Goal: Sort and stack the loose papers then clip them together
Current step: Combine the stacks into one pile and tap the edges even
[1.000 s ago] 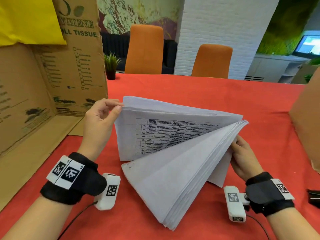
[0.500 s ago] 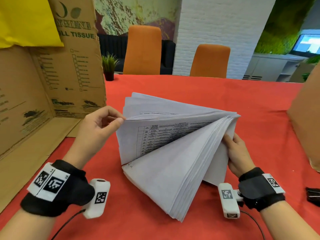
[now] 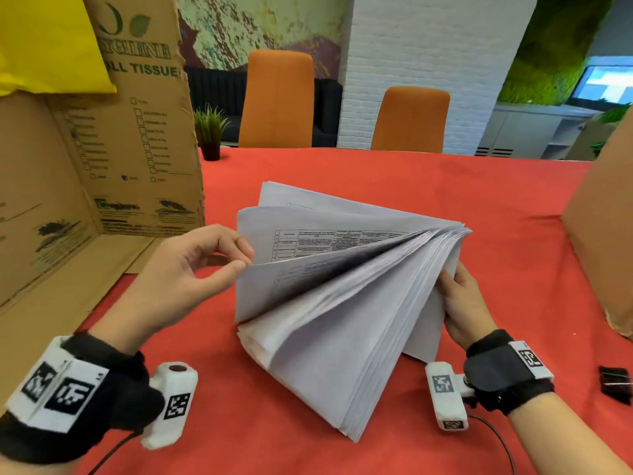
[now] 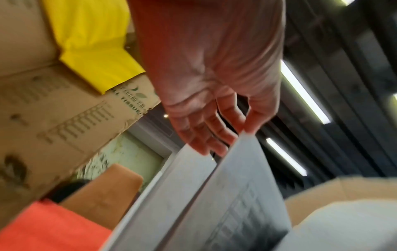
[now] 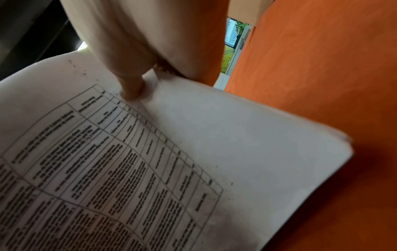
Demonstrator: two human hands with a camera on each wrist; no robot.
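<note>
My right hand (image 3: 460, 303) gripped the paper stack (image 3: 342, 320); my left hand (image 3: 191, 265) pinched one sheet's edge. Beyond my pinch, fanned pages could slip askew.

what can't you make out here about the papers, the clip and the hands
- Table text on the papers: head view, too small; wrist views, blurred.
- Right hand fingers: head view, behind the stack.
- Black clip: head view, cut by the right edge.
- Left hand pinch: left wrist view, blurred.

An office meeting room: red-clothed table (image 3: 445, 186), orange chairs (image 3: 277, 97), wall screen (image 3: 606, 80).
</note>
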